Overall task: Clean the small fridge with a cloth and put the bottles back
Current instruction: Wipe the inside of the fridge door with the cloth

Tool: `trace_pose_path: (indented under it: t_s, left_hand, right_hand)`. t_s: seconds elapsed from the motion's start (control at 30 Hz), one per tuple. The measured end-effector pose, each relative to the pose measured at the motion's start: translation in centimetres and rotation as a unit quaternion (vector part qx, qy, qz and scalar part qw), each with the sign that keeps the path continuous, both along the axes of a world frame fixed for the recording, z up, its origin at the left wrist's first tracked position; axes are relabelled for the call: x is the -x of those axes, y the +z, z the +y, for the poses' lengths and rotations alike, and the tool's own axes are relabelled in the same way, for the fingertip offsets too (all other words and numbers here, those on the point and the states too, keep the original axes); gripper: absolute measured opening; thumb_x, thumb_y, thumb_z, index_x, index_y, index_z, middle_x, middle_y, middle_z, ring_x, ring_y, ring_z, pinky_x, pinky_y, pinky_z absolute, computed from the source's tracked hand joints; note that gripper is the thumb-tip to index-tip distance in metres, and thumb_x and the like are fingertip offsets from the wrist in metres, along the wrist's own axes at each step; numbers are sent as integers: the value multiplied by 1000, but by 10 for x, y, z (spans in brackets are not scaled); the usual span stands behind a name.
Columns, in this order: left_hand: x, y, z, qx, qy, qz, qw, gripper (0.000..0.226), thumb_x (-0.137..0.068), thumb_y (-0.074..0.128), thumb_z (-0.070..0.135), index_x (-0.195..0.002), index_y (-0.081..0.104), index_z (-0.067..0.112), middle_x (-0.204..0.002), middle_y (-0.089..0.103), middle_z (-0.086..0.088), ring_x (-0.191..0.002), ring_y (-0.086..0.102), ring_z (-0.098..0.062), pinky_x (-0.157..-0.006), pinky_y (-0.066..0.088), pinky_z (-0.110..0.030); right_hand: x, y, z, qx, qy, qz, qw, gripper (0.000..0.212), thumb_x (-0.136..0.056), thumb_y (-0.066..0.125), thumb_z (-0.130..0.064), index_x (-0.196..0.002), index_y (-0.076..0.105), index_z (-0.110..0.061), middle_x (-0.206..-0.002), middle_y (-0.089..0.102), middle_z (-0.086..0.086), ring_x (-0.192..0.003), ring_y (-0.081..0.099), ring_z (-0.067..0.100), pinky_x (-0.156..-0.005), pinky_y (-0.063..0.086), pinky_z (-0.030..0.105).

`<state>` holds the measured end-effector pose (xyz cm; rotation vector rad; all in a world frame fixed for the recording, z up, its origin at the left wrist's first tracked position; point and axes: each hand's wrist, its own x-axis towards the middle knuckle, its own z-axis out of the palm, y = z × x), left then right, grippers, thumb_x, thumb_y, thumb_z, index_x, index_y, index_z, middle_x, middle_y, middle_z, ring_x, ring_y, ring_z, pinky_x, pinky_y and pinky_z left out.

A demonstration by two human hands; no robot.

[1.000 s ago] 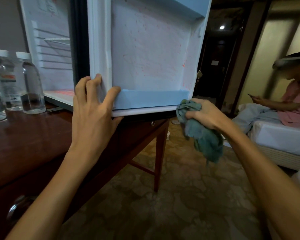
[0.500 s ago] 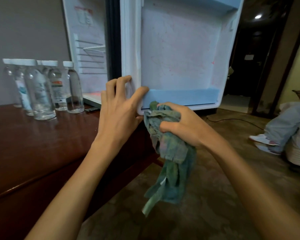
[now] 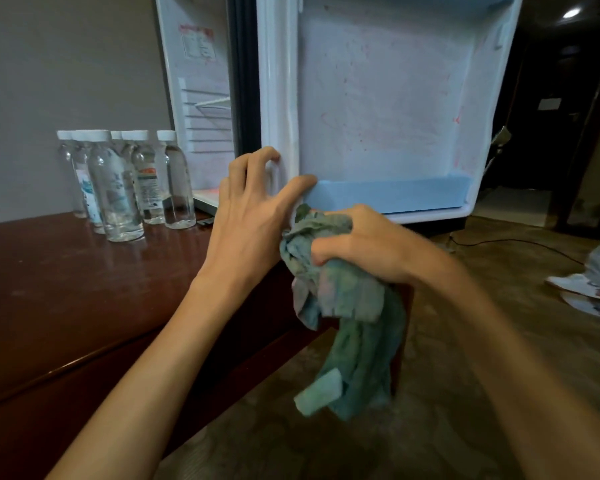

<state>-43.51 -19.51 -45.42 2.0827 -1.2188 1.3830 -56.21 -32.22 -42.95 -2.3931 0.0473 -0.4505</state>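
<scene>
Wiping the fridge door (image 3: 378, 109) is in hand: left hand (image 3: 253, 220), fingers spread, steadies its edge; right hand (image 3: 364, 247) grips the bunched cloth (image 3: 343, 306). Next, I judge, press it along the lower door shelf (image 3: 388, 195); bottles (image 3: 125, 181) wait on the desk (image 3: 66, 289).

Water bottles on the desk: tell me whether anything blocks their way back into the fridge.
Nothing visible does. The water bottles stand on the desk left of the fridge, whose door is swung open to the right. The left hand rests on that door's edge; the right hand holds the cloth.

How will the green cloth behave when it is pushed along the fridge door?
The cloth is probably floppy: its free end hangs limp below the right hand. It likely bunches easily, since it sits crumpled in the grip. It looks light.
</scene>
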Motion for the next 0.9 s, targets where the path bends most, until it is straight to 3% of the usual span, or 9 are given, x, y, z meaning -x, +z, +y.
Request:
trace_pose_path:
  t_s: [0.13, 0.23, 0.3, 0.4, 0.57, 0.63, 0.7, 0.8, 0.9]
  left_hand:
    - [-4, 0, -3, -6, 9, -10, 1000, 54, -81, 64, 55, -127, 58, 27, -136, 41, -19, -124, 35, -37, -90, 41, -48]
    - [-5, -2, -4, -4, 21, -17, 1000, 58, -78, 71, 57, -127, 58, 27, -136, 42, -19, -124, 35, -37, -89, 42, -48]
    - [-3, -2, -4, -4, 20, -20, 1000, 56, -81, 63, 55, -128, 57, 26, -137, 41, -19, -125, 35, -37, -90, 41, -48]
    - [-1, -3, -3, -8, 18, -19, 1000, 54, -81, 55, 49, -129, 56, 24, -138, 41, -20, -125, 34, -38, -92, 40, -48]
    - [2, -1, -2, 16, 7, -18, 1000, 44, -88, 40, 29, -128, 58, 23, -138, 42, -21, -125, 32, -37, -94, 37, -46]
    - [0, -2, -2, 10, 12, -25, 1000, 42, -88, 50, 24, -130, 57, 23, -138, 41, -21, -126, 32, -37, -96, 36, -45]
    - [-1, -3, -2, 9, 13, -29, 999, 42, -87, 61, 24, -129, 57, 24, -138, 41, -20, -126, 31, -37, -96, 36, -45]
    - [1, -2, -3, 17, 12, -28, 999, 38, -89, 56, 32, -126, 59, 23, -137, 43, -21, -125, 30, -36, -93, 38, -48]
    - [0, -4, -4, 14, 26, -36, 999, 47, -85, 64, 47, -126, 60, 24, -137, 44, -21, -124, 29, -35, -96, 38, -49]
  right_hand:
    - [26, 21, -13, 159, -99, 47, 981, 25, -65, 70, -42, -71, 66, -18, -67, 65, -5, -68, 60, 16, -62, 48, 35]
    - [36, -1, -11, 169, -108, -2, 980, 47, -67, 65, -51, -110, 68, -34, -96, 70, -10, -89, 62, 13, -77, 53, 34]
    - [25, -18, -9, 168, -103, -24, 980, 80, -64, 59, -56, -141, 48, -41, -126, 62, -9, -113, 57, 15, -94, 50, 37]
    - [11, -32, -3, 134, -93, -49, 985, 97, -63, 55, -60, -153, 26, -39, -133, 51, -6, -125, 48, 16, -103, 45, 39]
    - [1, -31, -1, -32, -11, -39, 999, 80, -69, 70, -38, -145, 46, -35, -126, 59, -18, -110, 56, -1, -94, 50, 30]
    - [0, -23, -1, -61, 22, -24, 998, 30, -67, 69, -32, -97, 66, -30, -92, 61, -16, -84, 58, 4, -76, 48, 35]
    - [-1, -14, -2, -53, 39, -13, 998, 20, -69, 68, -27, -75, 56, -12, -71, 54, 2, -67, 53, 22, -65, 43, 47]
    - [1, -1, 1, 55, -6, 40, 998, 35, -72, 70, -35, -105, 67, -27, -90, 65, 0, -80, 63, 19, -73, 55, 50]
    - [11, 6, -13, 212, -132, 48, 967, 72, -72, 68, -46, -141, 48, -42, -125, 60, 1, -105, 58, 24, -83, 52, 36]
